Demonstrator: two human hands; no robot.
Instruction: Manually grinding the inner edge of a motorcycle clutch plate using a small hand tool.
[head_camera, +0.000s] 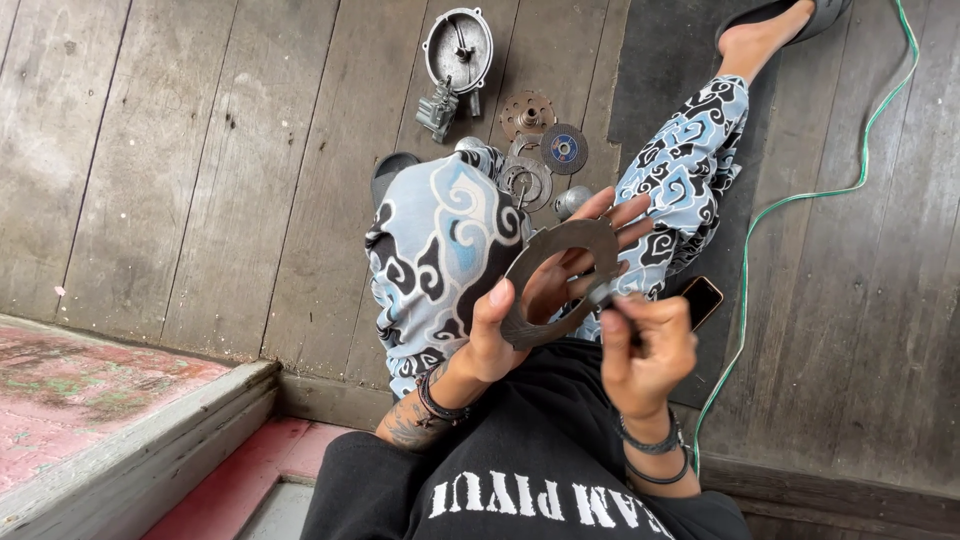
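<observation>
My left hand (520, 305) holds a flat dark metal ring (580, 240) upright in front of me, thumb on its near edge and fingers spread behind it. My right hand (645, 350) is closed around a small thin tool whose tip touches the ring's lower right edge; the tool is mostly hidden by the fingers. Both hands hover above my knees, which are in blue, black and white patterned trousers.
On the wooden floor ahead lie a round metal cover (458, 48), a small grey metal part (438, 108), a rusty toothed disc (527, 112), a dark disc with a blue centre (564, 148) and a clutch-like plate (525, 182). A phone (703, 298) rests by my right leg. A green cable (800, 200) runs along the right.
</observation>
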